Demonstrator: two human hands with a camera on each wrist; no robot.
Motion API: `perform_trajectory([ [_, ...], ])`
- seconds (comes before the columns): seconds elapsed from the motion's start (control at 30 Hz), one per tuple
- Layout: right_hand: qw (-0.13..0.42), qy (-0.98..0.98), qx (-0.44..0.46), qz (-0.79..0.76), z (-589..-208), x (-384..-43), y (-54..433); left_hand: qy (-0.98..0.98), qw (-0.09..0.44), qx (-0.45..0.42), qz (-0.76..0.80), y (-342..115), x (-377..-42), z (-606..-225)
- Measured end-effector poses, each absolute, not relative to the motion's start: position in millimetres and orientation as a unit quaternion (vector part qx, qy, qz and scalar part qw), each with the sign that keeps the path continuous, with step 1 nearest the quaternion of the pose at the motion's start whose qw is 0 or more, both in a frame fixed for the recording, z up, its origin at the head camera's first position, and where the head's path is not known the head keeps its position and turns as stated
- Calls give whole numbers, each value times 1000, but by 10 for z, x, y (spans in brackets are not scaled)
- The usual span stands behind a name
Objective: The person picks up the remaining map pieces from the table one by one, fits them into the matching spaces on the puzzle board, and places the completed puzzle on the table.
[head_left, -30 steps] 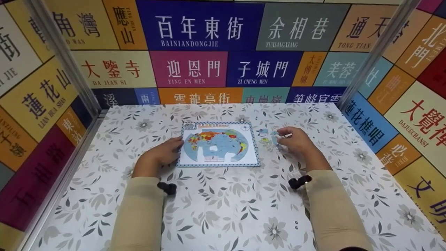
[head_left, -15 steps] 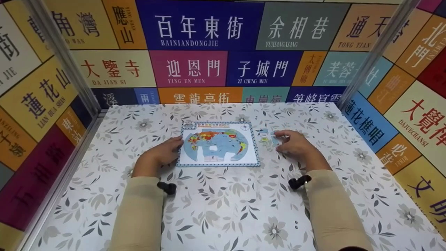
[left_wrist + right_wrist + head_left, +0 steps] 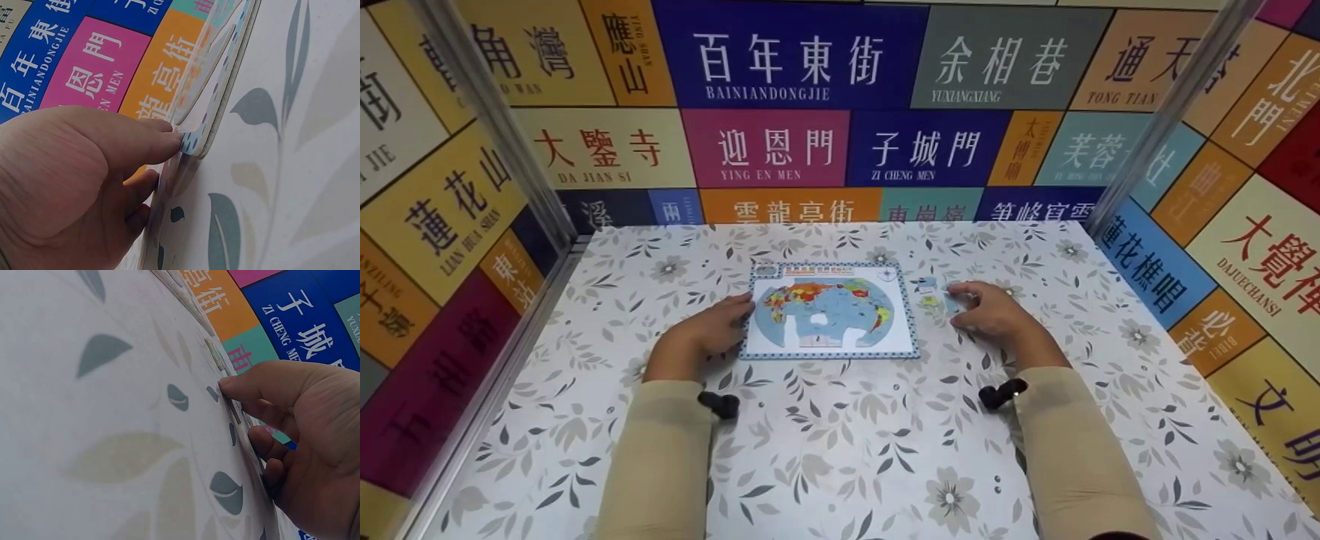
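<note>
A world map jigsaw board (image 3: 870,355) lies flat on the table, with white gaps along the lower part of its blue map. My left hand (image 3: 705,330) holds the board's left edge; in the left wrist view the thumb (image 3: 160,145) meets the dotted corner of the board (image 3: 194,143). To the right of the board, my right hand (image 3: 997,311) pinches a light blue puzzle piece (image 3: 952,301) at table level, partly covered by the fingers. The right wrist view shows that piece (image 3: 233,409) edge-on by the thumb (image 3: 239,385).
Between the board and my right hand lie loose puzzle pieces (image 3: 924,283), one with yellow on it (image 3: 928,301). A leaf-patterned cloth covers the table (image 3: 840,450). Colourful printed wall panels (image 3: 772,148) stand at the back and both sides.
My right hand has shifted slightly left and down over the pieces at the board's right. The left hand and the board have stayed put.
</note>
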State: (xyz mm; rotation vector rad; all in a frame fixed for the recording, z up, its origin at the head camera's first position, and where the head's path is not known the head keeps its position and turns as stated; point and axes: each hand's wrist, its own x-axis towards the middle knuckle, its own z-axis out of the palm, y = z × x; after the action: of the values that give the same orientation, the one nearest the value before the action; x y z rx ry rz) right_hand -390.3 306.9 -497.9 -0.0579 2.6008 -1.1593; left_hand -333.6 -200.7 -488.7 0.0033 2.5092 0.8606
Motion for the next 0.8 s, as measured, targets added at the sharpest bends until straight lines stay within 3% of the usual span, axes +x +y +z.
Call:
perform_trajectory([
  [0.8,129,901,-52,-410,-4901,-3875,2882,907,246,-33,341,-1980,-3313,-4875],
])
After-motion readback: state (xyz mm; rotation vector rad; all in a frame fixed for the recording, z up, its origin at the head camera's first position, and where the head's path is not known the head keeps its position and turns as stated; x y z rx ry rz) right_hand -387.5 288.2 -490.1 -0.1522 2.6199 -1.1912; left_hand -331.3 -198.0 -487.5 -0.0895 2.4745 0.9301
